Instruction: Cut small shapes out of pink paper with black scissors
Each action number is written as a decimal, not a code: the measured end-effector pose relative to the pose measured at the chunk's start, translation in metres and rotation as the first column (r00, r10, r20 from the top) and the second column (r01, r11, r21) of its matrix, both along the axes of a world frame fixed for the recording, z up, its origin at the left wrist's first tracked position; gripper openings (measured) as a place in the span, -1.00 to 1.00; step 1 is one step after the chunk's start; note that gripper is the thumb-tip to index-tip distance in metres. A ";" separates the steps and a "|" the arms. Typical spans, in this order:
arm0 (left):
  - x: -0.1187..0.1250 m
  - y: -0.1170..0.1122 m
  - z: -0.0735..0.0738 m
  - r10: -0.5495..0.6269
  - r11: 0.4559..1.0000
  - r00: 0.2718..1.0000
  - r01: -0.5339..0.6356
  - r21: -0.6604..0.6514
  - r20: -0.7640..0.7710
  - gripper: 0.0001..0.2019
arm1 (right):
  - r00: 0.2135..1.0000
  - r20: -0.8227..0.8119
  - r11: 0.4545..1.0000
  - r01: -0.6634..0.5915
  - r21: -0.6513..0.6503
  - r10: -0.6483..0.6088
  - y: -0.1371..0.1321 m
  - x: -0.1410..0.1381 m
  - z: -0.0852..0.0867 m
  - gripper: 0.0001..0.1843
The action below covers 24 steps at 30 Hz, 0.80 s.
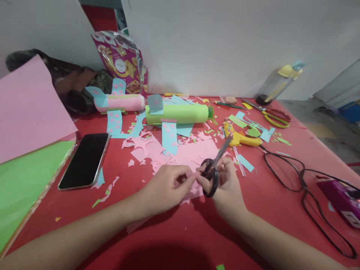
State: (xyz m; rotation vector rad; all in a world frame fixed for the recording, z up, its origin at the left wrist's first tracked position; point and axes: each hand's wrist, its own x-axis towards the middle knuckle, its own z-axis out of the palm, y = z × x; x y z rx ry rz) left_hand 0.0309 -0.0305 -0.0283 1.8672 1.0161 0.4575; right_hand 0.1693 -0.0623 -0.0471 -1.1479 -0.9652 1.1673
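Note:
My left hand (pixel 171 186) is closed, pinching a small piece of pink paper (pixel 192 174) between thumb and fingers. In my right hand (pixel 229 191) are black-handled scissors (pixel 215 168), their blades pointing up and away from me; the right fingertips also touch the pink piece. Beneath both hands lies a cut-up pink sheet (pixel 197 150) with scraps around it. Just beyond it rests a green paper tube (pixel 180 114) with light blue flaps bearing pink star shapes. A pink paper tube (pixel 123 102) with similar blue flaps lies to its left.
A phone (pixel 85 161) and large pink and green sheets (pixel 30 112) are at left. A yellow glue gun (pixel 239 138), its black cord (pixel 302 176), a purple power strip (pixel 340 198), more scissors (pixel 274 116) and a bottle (pixel 278 84) stand right. A snack bag (pixel 120 62) leans behind.

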 end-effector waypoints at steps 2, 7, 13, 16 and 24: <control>0.000 0.001 0.001 -0.021 1.000 1.000 0.022 0.007 -0.002 -0.73 | 1.000 0.003 1.000 -0.008 -0.001 0.008 0.000 0.000 -0.001 -0.60; -0.001 0.004 0.005 -0.071 0.997 0.994 0.071 -0.010 -0.079 -0.70 | 0.999 0.003 0.999 -0.041 -0.007 0.041 0.000 0.001 -0.003 -0.59; -0.002 0.005 0.003 -0.010 1.000 0.998 0.010 0.004 -0.059 -0.75 | 0.997 0.023 0.996 -0.079 -0.040 0.080 0.000 0.001 -0.003 -0.60; -0.001 0.005 0.003 0.023 1.000 1.000 -0.023 -0.002 -0.021 -0.77 | 0.996 0.021 0.995 -0.083 -0.054 0.084 0.000 0.000 -0.003 -0.62; 0.002 0.002 -0.001 0.012 0.999 1.000 -0.011 -0.040 0.023 -0.75 | 0.999 -0.045 0.996 0.025 -0.083 -0.029 0.003 0.001 -0.003 -0.61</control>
